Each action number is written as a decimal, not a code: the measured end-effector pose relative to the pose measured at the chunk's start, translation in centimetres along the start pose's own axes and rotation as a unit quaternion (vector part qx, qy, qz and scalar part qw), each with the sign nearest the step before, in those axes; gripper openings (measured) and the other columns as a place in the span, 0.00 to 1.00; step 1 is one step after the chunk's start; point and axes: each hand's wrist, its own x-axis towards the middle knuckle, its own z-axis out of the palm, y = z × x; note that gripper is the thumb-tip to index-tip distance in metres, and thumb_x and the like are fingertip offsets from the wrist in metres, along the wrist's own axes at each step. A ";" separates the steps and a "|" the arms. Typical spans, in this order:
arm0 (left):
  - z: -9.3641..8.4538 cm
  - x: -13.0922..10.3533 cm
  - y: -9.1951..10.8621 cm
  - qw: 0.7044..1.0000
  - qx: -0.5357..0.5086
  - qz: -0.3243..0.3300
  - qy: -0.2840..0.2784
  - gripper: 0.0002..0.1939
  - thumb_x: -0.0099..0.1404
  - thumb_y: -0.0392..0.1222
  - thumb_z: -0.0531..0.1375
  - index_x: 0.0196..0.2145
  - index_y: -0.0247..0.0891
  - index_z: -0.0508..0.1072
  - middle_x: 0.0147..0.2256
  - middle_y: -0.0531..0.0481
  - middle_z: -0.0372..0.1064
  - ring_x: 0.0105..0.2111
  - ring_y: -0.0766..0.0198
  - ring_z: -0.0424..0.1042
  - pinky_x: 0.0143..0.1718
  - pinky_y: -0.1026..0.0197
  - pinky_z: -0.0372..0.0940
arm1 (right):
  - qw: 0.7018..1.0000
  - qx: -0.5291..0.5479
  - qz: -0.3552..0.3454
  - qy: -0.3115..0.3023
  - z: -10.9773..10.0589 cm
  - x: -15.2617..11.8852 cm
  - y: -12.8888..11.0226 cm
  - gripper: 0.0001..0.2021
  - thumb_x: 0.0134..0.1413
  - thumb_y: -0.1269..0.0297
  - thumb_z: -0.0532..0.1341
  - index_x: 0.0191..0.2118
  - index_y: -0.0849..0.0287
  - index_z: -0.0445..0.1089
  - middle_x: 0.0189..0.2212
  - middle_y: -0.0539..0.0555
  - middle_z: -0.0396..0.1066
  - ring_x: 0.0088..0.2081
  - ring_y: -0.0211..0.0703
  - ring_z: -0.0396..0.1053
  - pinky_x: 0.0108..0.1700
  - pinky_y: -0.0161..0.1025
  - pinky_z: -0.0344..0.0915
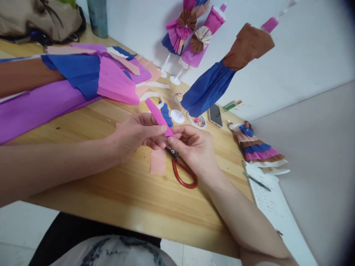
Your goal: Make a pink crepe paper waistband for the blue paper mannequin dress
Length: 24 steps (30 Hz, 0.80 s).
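Observation:
A narrow folded strip of pink crepe paper (157, 113) is held between my two hands above the table. My left hand (141, 131) grips it with the thumb laid along its lower part. At the strip's lower end, my right hand (192, 144) pinches the paper between thumb and fingers. Beneath my hands lie scissors with red handles (185, 173), their blades mostly hidden. A peach paper piece (157, 161) rests beside them. Just beyond is a small blue paper piece (165, 113), partly covered by the strip and my fingers.
Blue, pink, purple and brown crepe paper sheets (74, 74) spread across the left. A stand wears a brown and blue paper dress (210, 88); two more dressed stands (194, 37) are against the wall. A phone (215, 115), a doll (257, 144) and a notebook (269, 199) with a pen lie right.

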 end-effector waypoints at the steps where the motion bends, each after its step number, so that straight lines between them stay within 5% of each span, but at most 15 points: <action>1: -0.1 0.1 0.0 1.000 0.001 0.004 -0.002 0.05 0.57 0.31 0.66 0.24 0.33 0.77 0.20 0.51 0.74 0.20 0.70 0.72 0.23 0.71 0.65 | 1.000 0.001 -0.001 0.000 0.0 0.0 0.0 0.12 0.49 0.56 0.71 0.35 0.58 0.77 0.25 0.51 0.77 0.27 0.39 0.71 0.31 0.38 0.68; 13: -0.5 0.5 0.6 0.999 0.001 0.040 0.003 0.06 0.58 0.35 0.69 0.25 0.33 0.77 0.21 0.50 0.75 0.21 0.70 0.72 0.23 0.70 0.65 | 1.000 -0.021 0.012 0.001 -0.9 0.3 -0.4 0.15 0.45 0.51 0.74 0.29 0.56 0.75 0.22 0.50 0.73 0.23 0.38 0.66 0.26 0.38 0.64; 19: -0.7 0.6 0.3 0.999 0.013 0.050 -0.014 0.06 0.55 0.36 0.70 0.24 0.34 0.77 0.21 0.50 0.74 0.20 0.70 0.71 0.23 0.70 0.64 | 0.996 -0.039 -0.020 -0.084 -1.0 0.4 -0.7 0.17 0.51 0.49 0.71 0.40 0.56 0.76 0.34 0.53 0.79 0.35 0.44 0.74 0.38 0.42 0.70; 24: -0.1 0.1 0.0 0.996 0.071 0.045 -0.016 0.06 0.53 0.37 0.70 0.23 0.35 0.77 0.19 0.53 0.73 0.20 0.70 0.70 0.23 0.69 0.64 | 0.997 -0.045 -0.003 -0.069 -0.9 0.4 -0.6 0.17 0.49 0.47 0.71 0.34 0.57 0.75 0.26 0.51 0.75 0.28 0.41 0.70 0.32 0.39 0.67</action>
